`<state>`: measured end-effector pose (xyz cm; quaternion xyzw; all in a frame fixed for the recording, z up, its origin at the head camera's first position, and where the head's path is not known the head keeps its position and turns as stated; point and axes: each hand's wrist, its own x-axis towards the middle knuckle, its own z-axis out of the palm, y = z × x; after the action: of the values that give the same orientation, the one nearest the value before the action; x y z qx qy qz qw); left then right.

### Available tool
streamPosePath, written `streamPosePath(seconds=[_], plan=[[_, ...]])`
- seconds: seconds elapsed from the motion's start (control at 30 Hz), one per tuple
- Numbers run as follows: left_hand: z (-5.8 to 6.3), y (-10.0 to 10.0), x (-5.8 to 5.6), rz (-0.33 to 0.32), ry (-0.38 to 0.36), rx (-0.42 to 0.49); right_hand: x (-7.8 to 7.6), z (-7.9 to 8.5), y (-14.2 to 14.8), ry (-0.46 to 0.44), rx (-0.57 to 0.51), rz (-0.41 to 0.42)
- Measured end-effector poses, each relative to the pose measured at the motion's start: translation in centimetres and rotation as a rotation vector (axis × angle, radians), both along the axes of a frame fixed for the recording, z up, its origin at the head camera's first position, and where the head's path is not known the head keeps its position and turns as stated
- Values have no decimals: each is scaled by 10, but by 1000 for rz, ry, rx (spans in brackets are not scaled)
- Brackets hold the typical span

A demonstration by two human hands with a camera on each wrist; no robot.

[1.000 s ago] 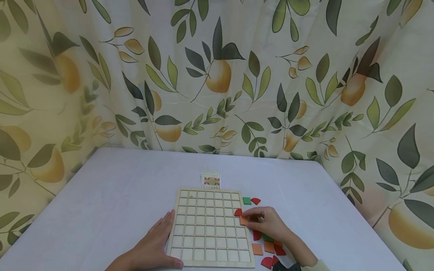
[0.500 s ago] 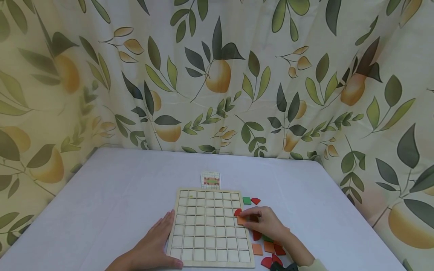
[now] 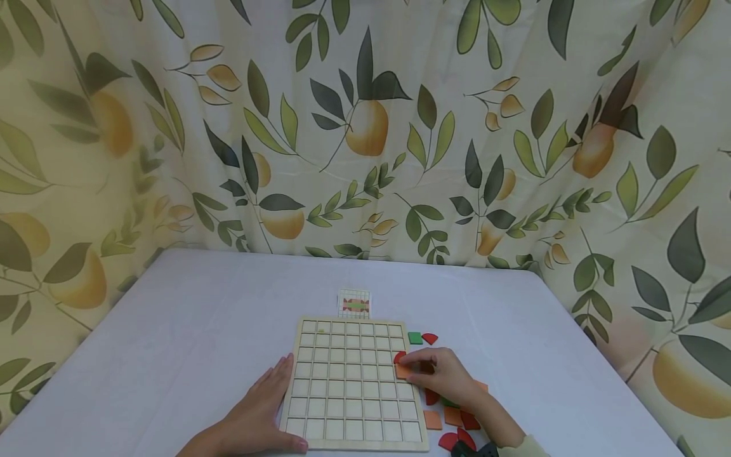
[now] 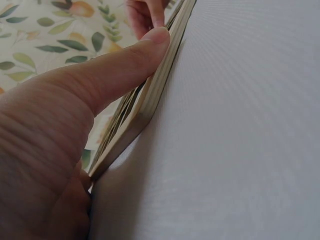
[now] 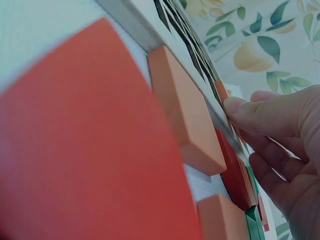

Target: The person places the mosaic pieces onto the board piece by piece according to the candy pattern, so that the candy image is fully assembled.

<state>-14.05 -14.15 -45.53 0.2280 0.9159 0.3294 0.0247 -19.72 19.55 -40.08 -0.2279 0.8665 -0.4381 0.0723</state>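
Note:
A wooden board point(image 3: 346, 442) with a grid of square cells lies in front of me in the head view. My left hand point(image 3: 259, 406) rests on its left side with fingers extended, the thumb point(image 4: 132, 62) lying on the near edge. With thumb and fingertips, my right hand point(image 3: 445, 379) pinches an orange square tile point(image 3: 402, 372) at the board's right edge. A red quarter-round tile point(image 3: 399, 357) sits just beyond it, in the right-hand column. The right wrist view shows the pinched orange tile point(image 5: 221, 91) standing above the board's rim, partly hidden by the thumb.
Loose tiles lie right of the board: a green square point(image 3: 415, 338), a red quarter-round point(image 3: 430, 339), an orange square point(image 3: 432, 419) and several more, some under the right forearm. A small pattern card point(image 3: 355, 293) lies beyond the board. A patterned curtain point(image 3: 365, 190) hangs behind the table.
My right hand has shifted slightly left with the orange tile, bringing it over the right-hand column beside the red quarter-round. The left hand and the board stay put.

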Motion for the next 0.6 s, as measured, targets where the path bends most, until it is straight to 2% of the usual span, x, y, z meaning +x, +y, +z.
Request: streamPosePath(seconds=[0.33, 0.6], plan=[[-2, 0, -1, 9, -2, -22, -15, -29, 13, -12, 4, -1], [-2, 0, 0, 8, -12, -12, -18, -32, 15, 9, 9, 16]])
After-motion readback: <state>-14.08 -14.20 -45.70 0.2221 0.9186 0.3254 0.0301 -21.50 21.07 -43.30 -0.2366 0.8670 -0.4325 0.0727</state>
